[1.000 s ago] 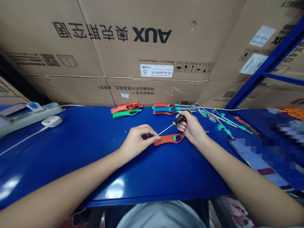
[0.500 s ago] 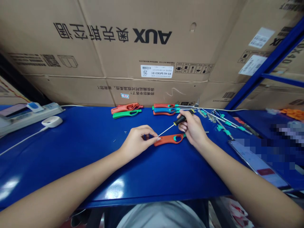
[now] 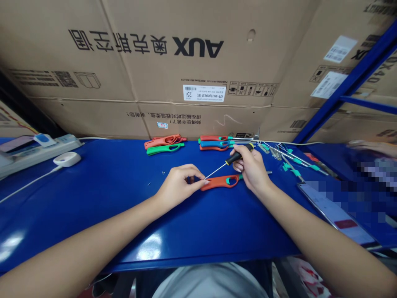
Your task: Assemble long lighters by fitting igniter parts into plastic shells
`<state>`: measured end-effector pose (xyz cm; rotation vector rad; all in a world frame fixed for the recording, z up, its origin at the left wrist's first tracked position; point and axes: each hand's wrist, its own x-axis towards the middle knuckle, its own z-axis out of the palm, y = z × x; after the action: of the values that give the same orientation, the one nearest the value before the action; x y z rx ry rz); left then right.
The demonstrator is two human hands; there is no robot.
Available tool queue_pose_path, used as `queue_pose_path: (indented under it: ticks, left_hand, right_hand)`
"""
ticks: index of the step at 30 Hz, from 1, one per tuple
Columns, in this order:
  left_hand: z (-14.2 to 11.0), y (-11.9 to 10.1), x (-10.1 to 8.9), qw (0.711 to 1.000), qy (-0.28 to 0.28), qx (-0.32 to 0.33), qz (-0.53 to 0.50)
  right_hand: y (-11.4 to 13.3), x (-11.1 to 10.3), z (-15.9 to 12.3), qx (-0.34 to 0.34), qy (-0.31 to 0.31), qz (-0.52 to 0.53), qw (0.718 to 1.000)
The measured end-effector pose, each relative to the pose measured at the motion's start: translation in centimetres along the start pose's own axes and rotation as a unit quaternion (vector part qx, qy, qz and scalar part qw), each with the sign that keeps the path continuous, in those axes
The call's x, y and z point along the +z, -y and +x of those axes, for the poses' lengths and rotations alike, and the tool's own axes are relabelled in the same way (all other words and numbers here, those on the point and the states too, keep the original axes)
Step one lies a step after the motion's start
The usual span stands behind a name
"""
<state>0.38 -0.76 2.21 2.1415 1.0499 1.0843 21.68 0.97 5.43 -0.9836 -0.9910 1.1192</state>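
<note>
My right hand (image 3: 250, 167) is closed around the black and yellow handle of a screwdriver (image 3: 240, 155). Its thin shaft slants down leftward to the handle end of an orange gas lighter (image 3: 218, 182), which lies flat on the blue table with a green trigger in its loop. At that end, thumb and fingertips of my left hand (image 3: 181, 182) are pinched together beside the screwdriver's tip; whatever is between them is too small to make out. Left of this hand lie a few tiny screws (image 3: 163, 172).
Orange and green lighter shells (image 3: 166, 148) and assembled lighters (image 3: 214, 145) lie along the cardboard box (image 3: 139, 82). Metal lighter tubes (image 3: 297, 157) and a phone (image 3: 338, 215) are at right, a power strip (image 3: 65, 145) at left. Another person's hand (image 3: 372, 147) shows far right.
Another person's hand has come in at the far right, over where orange pieces lay. My hands, the screwdriver and the lighter stay practically in place.
</note>
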Motion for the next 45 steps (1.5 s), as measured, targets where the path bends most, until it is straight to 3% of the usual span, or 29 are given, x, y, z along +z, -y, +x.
queue_pose_path:
  ticks: [8,12,16,23,30,33,40,45]
  left_hand:
    - [-0.1,0.1,0.0,1.0,0.009,0.004,0.022]
    - [-0.3,0.0,0.0,0.999,0.028,0.01,0.045]
    - [-0.4,0.0,0.1,0.997,0.05,0.018,0.058]
    - [-0.3,-0.3,0.1,0.998,0.053,0.017,0.032]
    - [-0.5,0.1,0.4,0.996,0.067,0.028,0.043]
    - [-0.5,0.1,0.3,0.996,0.069,0.037,0.041]
    - [-0.1,0.1,-0.3,0.986,0.092,0.07,0.116]
    - [-0.2,0.3,-0.1,0.985,0.123,0.061,0.104]
  right_hand:
    - [0.0,-0.2,0.1,-0.039,0.005,-0.031,0.999]
    - [0.6,-0.4,-0.6,-0.098,0.085,-0.072,0.989]
    - [1.2,-0.2,-2.0,-0.172,0.177,-0.116,0.962]
    - [0.0,0.2,-3.1,-0.324,0.172,-0.15,0.918]
    - [-0.1,-0.4,-3.3,-0.325,0.276,-0.256,0.868]
    - [0.1,-0.4,-3.1,-0.345,0.264,-0.251,0.865]
    - [-0.2,-0.2,-2.1,-0.383,0.168,-0.209,0.884]
    - [-0.9,-0.1,-2.0,-0.379,0.175,-0.21,0.884]
